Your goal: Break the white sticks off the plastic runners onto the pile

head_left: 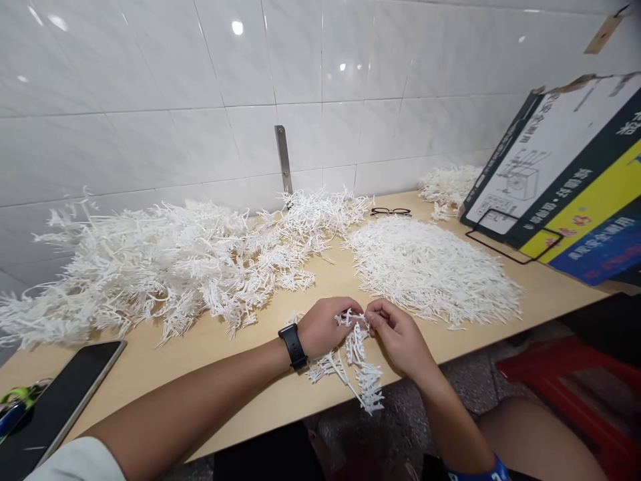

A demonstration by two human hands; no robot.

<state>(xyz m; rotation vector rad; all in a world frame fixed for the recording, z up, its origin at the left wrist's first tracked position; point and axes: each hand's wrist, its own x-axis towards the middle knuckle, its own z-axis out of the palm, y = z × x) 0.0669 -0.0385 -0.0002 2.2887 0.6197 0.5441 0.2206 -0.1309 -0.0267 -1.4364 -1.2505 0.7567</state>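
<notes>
Near the table's front edge my left hand (330, 326), with a black watch on its wrist, is closed around a white branched plastic piece (368, 382). Its branches, set with many short prongs, hang down past the table edge. My right hand (398, 334) meets it from the right, thumb and forefinger pinched on a small white tip of the piece. Just behind the hands, to the right, spreads a flat heap of small loose white plastic bits (431, 270). A taller tangle of white branched pieces (165, 260) fills the left and back of the table.
Black-framed glasses (390, 212) lie at the back. A printed cardboard box (565, 174) leans at the right, with a black wire stand (515, 237) at its foot. A phone (65, 394) lies at the front left. Below right is a red stool (575, 381).
</notes>
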